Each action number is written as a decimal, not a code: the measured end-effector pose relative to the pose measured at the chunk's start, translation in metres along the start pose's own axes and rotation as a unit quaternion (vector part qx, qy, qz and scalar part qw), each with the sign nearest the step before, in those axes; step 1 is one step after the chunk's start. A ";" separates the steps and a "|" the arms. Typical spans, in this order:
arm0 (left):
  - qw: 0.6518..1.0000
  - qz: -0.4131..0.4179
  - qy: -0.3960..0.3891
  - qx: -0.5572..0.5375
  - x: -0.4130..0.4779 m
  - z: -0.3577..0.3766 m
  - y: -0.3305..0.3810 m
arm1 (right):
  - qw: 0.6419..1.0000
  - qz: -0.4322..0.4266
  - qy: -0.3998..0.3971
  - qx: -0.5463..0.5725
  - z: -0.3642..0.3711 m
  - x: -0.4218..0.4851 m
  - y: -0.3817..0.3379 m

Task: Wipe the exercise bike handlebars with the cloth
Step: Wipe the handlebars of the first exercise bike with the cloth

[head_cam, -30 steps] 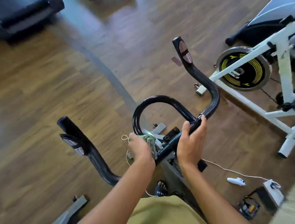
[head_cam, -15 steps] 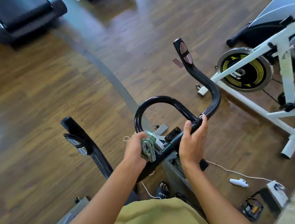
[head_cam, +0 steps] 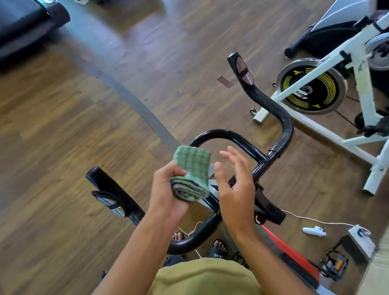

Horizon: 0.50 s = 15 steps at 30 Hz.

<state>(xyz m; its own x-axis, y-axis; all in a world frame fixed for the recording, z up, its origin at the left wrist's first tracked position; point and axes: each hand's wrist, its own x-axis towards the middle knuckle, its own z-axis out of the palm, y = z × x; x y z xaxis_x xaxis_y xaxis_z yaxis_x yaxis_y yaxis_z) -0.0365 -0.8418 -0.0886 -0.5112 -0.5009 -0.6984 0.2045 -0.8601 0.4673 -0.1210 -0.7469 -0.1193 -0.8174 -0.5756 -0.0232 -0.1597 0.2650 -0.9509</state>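
While gripping the folded cloth [head_cam: 191, 174] in the left hand [head_cam: 166, 193], spreading the right hand [head_cam: 235, 189] open; facing the handlebars [head_cam: 286, 131], running toward 1 o'clock, nearer the right hand.

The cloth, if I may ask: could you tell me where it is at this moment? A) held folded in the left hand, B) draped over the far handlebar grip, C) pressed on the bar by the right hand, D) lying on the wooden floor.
A: the left hand grips the folded cloth in front of the handlebars, while the right hand is open beside it and holds nothing.
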 end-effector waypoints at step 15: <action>0.992 -0.035 -0.082 0.092 0.026 0.015 -0.008 | 0.786 0.294 0.004 0.543 0.024 0.011 -0.032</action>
<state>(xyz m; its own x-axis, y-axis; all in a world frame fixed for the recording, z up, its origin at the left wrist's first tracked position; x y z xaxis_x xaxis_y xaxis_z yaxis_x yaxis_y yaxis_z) -0.0646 -0.8468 -0.1023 -0.6507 -0.4058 -0.6418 0.0158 -0.8522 0.5230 -0.1113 -0.7801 -0.0965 -0.5769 -0.5942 -0.5605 0.8111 -0.3359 -0.4789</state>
